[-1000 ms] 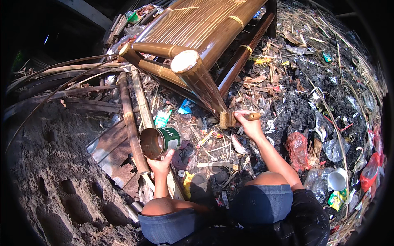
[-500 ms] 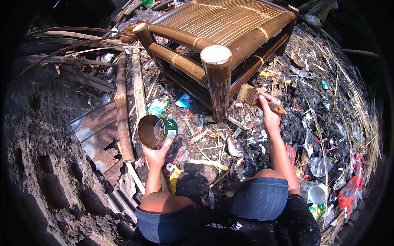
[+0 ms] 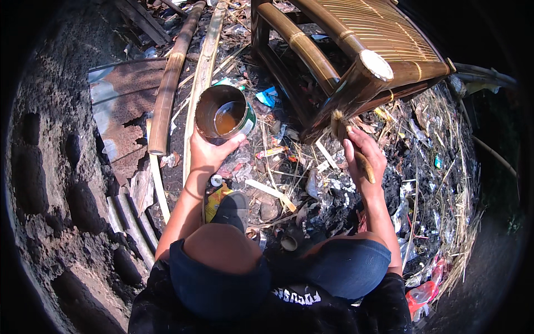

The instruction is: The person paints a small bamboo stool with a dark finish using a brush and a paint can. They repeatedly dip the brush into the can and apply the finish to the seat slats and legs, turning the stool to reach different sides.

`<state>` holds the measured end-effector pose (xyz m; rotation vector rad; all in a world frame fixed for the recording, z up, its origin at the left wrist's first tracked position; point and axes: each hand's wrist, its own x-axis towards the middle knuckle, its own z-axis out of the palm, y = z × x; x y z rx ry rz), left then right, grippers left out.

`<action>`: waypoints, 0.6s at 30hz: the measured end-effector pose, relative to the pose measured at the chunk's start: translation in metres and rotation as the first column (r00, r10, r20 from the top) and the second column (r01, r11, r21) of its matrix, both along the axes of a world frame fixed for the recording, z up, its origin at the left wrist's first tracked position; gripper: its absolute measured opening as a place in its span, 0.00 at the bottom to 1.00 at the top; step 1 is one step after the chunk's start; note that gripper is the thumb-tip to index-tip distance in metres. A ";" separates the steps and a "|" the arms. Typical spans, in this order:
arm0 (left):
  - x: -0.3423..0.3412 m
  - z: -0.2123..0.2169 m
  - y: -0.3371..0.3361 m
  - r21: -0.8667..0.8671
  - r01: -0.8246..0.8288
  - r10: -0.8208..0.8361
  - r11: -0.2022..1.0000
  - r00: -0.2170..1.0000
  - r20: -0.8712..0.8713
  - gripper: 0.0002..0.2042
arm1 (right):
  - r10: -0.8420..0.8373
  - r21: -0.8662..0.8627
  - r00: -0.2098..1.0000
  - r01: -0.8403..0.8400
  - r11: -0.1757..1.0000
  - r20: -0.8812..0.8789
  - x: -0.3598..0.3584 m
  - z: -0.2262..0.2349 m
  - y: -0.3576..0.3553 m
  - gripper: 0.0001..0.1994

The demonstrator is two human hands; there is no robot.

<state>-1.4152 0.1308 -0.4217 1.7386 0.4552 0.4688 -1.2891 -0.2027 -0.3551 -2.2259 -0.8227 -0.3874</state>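
Note:
My left hand is wrapped round a green can, its mouth tilted up toward me. Amber-brown liquid lies inside it. In my right hand is a flat paintbrush, gripped by its wooden handle and seen nearly edge-on. Its bristles are at the lower part of the nearest leg of a bamboo bench or low table; whether they touch it I cannot tell. The bamboo piece is glossy brown, with a slatted top and a pale cut end on that leg.
A bamboo pole and a split strip lie left of the can. Beyond them are rusty corrugated sheet and a rough, pitted mound. Litter, straw and dark charred debris cover the ground. A red plastic bag lies lower right.
The view has shifted and turned, putting the bamboo piece farther right. My right hand has brought the brush to the near leg and turned it edge-on. The can shows more of its liquid.

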 end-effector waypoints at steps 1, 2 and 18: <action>0.000 -0.003 0.004 -0.046 0.012 -0.011 0.999 0.999 0.034 0.36 | 0.041 -0.042 0.998 -0.039 0.998 0.043 0.013 0.006 0.004 0.10; -0.001 -0.004 0.007 -0.089 0.025 -0.018 0.996 0.997 0.069 0.37 | 0.085 -0.082 0.993 -0.079 0.994 0.083 0.022 0.008 0.009 0.10; -0.018 -0.004 0.049 -0.107 -0.106 0.098 0.989 0.992 -0.076 0.42 | 0.123 -0.846 0.896 -0.443 0.297 -0.426 0.089 -0.124 0.170 0.09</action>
